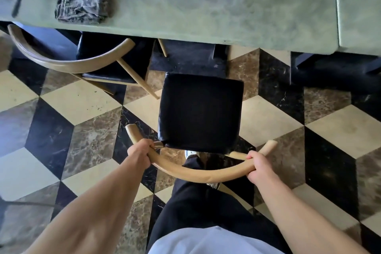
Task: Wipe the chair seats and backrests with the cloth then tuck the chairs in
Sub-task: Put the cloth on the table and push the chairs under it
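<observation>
While both hands curled round the curved wooden backrest (198, 174), the left grip (140, 153) held it at 7 o'clock of the black seat (201, 111) and the right grip (258, 169) at 5 o'clock. That chair stood clear of the green desk (247, 12) at 12 o'clock. A second chair (68, 62) sat partly tucked at 10 o'clock. Farther off, the folded cloth (83, 0) lay on the desk at 11 o'clock.

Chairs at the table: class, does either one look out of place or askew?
The left chair sits skewed, half under the green table. The chair gripped by the left hand and right hand stands clear of it.
</observation>
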`<state>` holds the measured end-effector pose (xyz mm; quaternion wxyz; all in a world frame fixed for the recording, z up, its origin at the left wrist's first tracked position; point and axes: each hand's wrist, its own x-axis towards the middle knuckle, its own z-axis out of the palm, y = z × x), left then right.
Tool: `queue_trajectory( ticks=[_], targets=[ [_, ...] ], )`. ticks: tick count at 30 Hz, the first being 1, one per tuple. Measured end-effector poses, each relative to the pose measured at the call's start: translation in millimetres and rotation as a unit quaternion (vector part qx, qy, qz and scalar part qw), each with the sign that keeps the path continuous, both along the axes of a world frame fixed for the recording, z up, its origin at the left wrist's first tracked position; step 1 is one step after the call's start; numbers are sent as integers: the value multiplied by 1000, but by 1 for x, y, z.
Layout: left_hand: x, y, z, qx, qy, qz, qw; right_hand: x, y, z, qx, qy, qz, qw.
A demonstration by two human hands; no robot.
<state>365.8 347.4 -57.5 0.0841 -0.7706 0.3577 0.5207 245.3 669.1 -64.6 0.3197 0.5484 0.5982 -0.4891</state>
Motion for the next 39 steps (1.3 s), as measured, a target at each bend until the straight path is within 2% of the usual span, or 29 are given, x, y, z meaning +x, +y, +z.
queue_trajectory(
  ticks=[9,15,28,39],
  targets=[
    [-63,-29,18,-36,57,12,998,-52,-27,25,-41,30,-43,998],
    [-111,-45,31,-41,84,-4,996,-95,-41,33,-28,63,-49,996],
    [-208,-91,15,-33,126,15,991,-199,-93,22,-33,92,-37,995],
    [-232,-120,4,-42,138,39,989,-234,-121,13,-42,111,-50,992]
  ],
)
